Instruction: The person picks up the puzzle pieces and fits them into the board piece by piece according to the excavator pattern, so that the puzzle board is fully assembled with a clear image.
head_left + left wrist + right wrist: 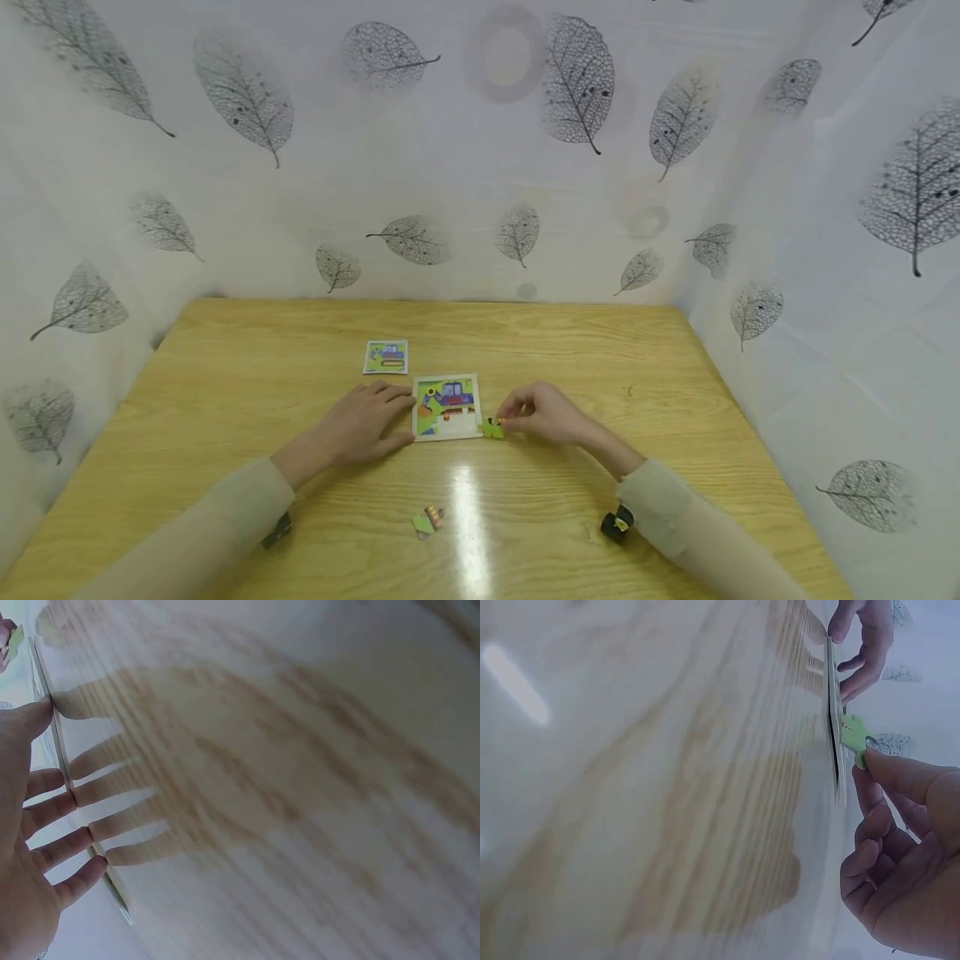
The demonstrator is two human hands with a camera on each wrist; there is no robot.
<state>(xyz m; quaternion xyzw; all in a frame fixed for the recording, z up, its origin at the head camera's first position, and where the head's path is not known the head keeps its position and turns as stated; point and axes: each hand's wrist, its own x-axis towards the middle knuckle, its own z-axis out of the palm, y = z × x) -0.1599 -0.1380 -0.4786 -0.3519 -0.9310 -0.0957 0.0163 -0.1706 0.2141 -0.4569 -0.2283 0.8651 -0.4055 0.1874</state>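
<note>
A framed jigsaw puzzle [455, 422] with a blue and green vehicle picture lies on the table, its lower part bare and white. Against its left edge rest the spread fingertips of my left hand [363, 425]; the left wrist view shows that hand [37, 817] with fingers straight along the frame. A green puzzle piece [492, 428] is pinched between thumb and finger of my right hand [547, 414], by the frame's lower right corner. In the right wrist view the piece [853, 735] is tilted over the frame's edge, the other fingers curled beneath.
One loose puzzle piece [427, 522], green with orange and brown, lies nearer me on the table [570, 350]. A small picture card [386, 357] of the vehicle lies behind the puzzle to the left. A leaf-patterned curtain [457, 167] surrounds the table's back and sides.
</note>
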